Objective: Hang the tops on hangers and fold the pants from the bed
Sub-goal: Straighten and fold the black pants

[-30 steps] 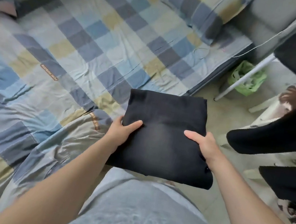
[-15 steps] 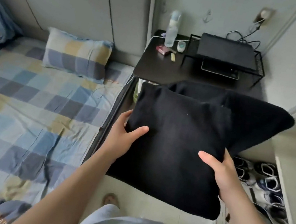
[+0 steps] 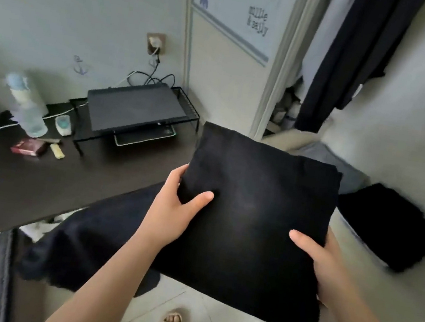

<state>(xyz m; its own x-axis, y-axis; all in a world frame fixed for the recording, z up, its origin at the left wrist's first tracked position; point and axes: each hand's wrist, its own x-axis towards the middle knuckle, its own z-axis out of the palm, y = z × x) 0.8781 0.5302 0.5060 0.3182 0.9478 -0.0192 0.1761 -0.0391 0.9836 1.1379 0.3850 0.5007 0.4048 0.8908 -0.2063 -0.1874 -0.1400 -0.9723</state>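
Folded square of black fabric pants [image 3: 254, 208]: held in the air, flat with a slight tilt, off the right edge of the dark brown surface [image 3: 37, 184] and above the pale tiled floor [image 3: 209, 320].

Left hand [image 3: 173, 210]: grip closed on the bundle's left edge, thumb on top, fingers hidden beneath. Right hand [image 3: 321, 257]: grip closed on the near right corner in the same way. The far edge has no support.

A second pile of black folded cloth [image 3: 386, 225] lies to the right, well apart. What carries it cannot be made out. Loose black cloth [image 3: 89, 241] hangs below the surface's near edge.

Risk, judged: only the thumbs pin the top layer, so a steeper tilt or a quick swing could let the layers slide and the fold open. Releasing one grip before the bundle rests on something could cause the same.
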